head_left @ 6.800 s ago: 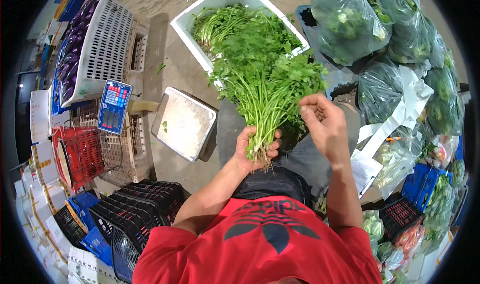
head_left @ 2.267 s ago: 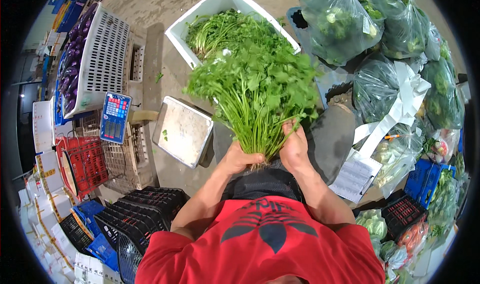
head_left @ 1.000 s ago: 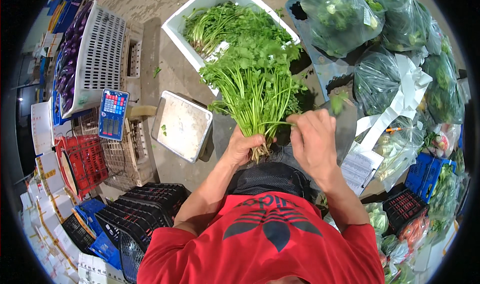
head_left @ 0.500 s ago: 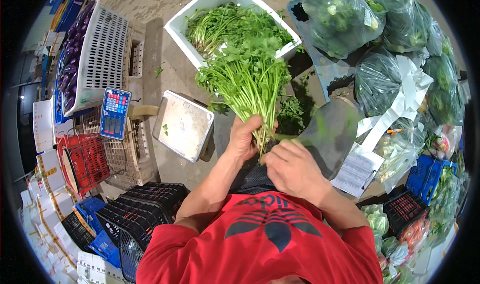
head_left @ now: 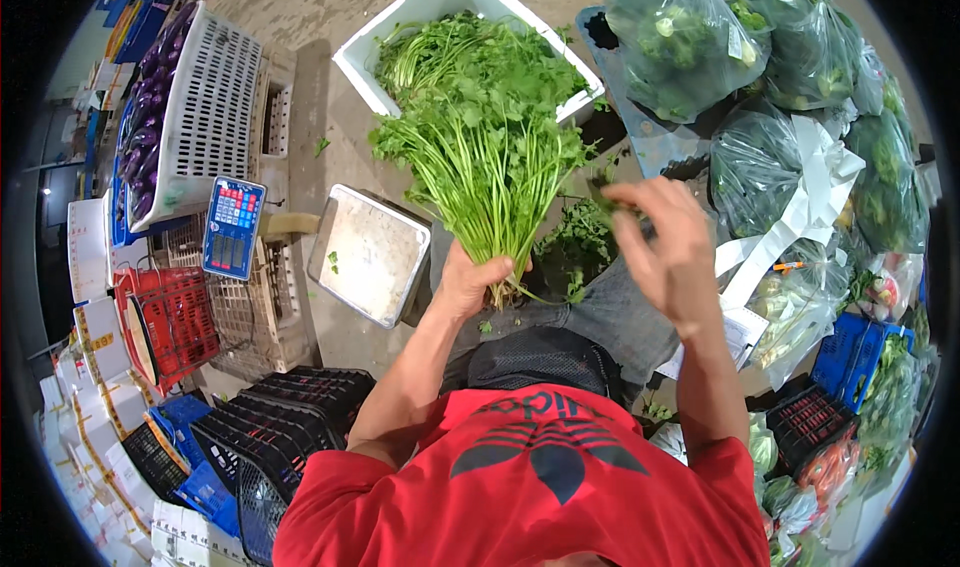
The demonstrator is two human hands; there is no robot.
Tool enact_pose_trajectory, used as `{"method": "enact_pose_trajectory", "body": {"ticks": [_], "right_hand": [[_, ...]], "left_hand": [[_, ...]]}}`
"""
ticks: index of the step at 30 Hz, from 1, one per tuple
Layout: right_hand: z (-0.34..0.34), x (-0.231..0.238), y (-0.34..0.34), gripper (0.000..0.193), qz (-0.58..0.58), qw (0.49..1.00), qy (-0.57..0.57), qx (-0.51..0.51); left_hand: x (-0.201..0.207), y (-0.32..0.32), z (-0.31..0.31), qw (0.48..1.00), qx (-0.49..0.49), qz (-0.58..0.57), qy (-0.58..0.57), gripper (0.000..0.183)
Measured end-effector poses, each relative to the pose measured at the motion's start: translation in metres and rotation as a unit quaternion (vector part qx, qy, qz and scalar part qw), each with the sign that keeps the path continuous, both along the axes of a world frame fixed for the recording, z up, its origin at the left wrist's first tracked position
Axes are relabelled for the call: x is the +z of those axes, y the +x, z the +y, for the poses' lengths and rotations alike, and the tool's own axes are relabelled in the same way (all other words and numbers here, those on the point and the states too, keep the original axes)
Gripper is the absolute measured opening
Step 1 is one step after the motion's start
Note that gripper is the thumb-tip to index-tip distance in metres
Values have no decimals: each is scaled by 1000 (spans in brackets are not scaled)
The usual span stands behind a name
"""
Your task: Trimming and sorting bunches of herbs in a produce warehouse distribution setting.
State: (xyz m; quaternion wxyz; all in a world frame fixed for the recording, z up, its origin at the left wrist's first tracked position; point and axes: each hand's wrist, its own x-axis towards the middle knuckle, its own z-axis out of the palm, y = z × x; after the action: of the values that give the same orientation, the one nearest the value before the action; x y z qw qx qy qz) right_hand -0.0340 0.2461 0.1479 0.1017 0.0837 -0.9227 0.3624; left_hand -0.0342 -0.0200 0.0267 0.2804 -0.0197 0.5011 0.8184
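A thick bunch of coriander [head_left: 490, 182] with long pale stems and leafy tops fills the middle of the view. My left hand [head_left: 478, 279] is closed round the stems near the root end, the thumb across the front. Off to the right of the bunch, my right hand [head_left: 660, 247] is raised with fingers stretched and apart, slightly smeared by motion. A blurred dark green scrap shows by its fingertips; whether they touch it I cannot tell. More coriander [head_left: 430, 57] lies in the white foam box [head_left: 365, 67] beyond, and the bunch's leaves overlap the near side of that box.
Loose leaves [head_left: 580, 232] lie on the floor beneath my right hand. Left of me stand a weighing scale [head_left: 368, 255] with a blue keypad [head_left: 234, 227], a white crate [head_left: 200, 107] of eggplants and black crates [head_left: 290, 417]. Bagged vegetables [head_left: 685, 42] and a paper sheet [head_left: 735, 337] are at right.
My right hand has left the root end of the bunch and swung right and away from me, its fingers spreading. The bunch in my left hand has shifted slightly left and fanned wider.
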Motion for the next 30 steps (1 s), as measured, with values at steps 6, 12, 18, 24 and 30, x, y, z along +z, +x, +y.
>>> {"method": "enact_pose_trajectory", "body": {"ticks": [6,12,18,24,30], "right_hand": [[-55,-17,-43,26,-43,994,-92,-41],[-56,-21,-41,14,-124,964,-219,-80],[-49,-35,-47,19,-1,998,-50,-35],[-47,-29,-35,10,5,996,-82,-21],[-45,-31,-11,12,-114,949,-292,-41]], "left_hand": [[14,10,13,998,6,41,-48,66],[12,12,9,999,15,32,-33,61],[8,16,10,998,25,41,-47,55],[13,11,15,996,28,53,-64,54],[16,9,21,996,86,12,-23,55]]}}
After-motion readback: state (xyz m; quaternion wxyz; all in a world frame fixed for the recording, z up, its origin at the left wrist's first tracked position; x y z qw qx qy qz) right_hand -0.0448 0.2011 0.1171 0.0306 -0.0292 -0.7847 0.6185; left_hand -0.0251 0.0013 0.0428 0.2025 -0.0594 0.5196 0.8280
